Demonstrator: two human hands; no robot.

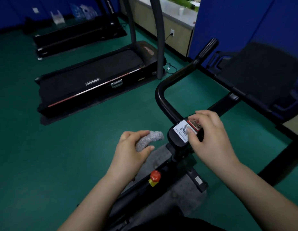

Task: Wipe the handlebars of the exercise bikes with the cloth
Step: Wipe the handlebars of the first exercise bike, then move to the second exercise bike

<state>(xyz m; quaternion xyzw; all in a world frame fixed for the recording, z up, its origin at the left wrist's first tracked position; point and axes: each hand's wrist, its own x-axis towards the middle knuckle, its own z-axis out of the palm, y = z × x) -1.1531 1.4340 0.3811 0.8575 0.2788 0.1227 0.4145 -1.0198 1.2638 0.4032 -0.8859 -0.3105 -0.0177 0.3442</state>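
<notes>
A black exercise bike stands below me, its curved black handlebar (163, 90) rising from the centre towards the upper right and ending in a ribbed grip (209, 47). A small black console (180, 134) with a white QR sticker sits at the handlebar's middle. My right hand (209, 139) grips the console, thumb on the sticker and fingers curled over its far side. My left hand (133, 150) holds a bunched grey cloth (150, 138) just left of the console, apart from the bar.
A red knob (155, 175) sits on the bike frame below the console. A black treadmill (95, 82) lies on the green floor to the left, another one (75, 35) behind it. A dark machine (261, 77) and a blue partition (244, 19) stand on the right.
</notes>
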